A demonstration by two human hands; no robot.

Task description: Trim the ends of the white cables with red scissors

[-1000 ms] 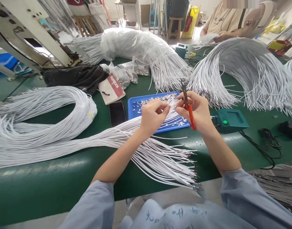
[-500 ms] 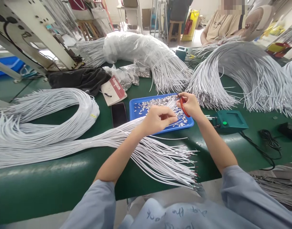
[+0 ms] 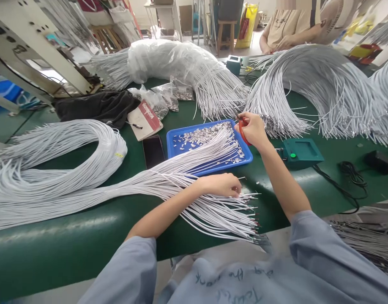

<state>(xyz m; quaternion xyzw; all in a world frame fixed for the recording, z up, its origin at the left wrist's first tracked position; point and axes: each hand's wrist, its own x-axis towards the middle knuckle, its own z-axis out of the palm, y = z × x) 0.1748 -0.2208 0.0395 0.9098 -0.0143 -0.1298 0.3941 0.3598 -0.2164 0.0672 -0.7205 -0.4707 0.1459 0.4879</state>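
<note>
My left hand (image 3: 222, 185) rests with curled fingers on the fanned ends of a bundle of white wires (image 3: 209, 207) near the table's front edge, pinching a wire end. My right hand (image 3: 251, 128) is closed around orange-handled snips (image 3: 242, 131) at the far right corner of a blue tray (image 3: 177, 143) that holds several small metal terminals. A second spread of white wires (image 3: 213, 147) lies across the tray.
A large coil of white wire (image 3: 54, 156) lies at the left. A black phone (image 3: 152, 150), a notebook with a pen (image 3: 145, 119) and bags of terminals (image 3: 164, 99) sit behind the tray. A green box (image 3: 302, 153) stands right. Another person (image 3: 289, 29) sits across.
My left hand dropped from mid-air above the tray to the wire ends by the front edge. My right hand moved with the snips to the tray's far corner.
</note>
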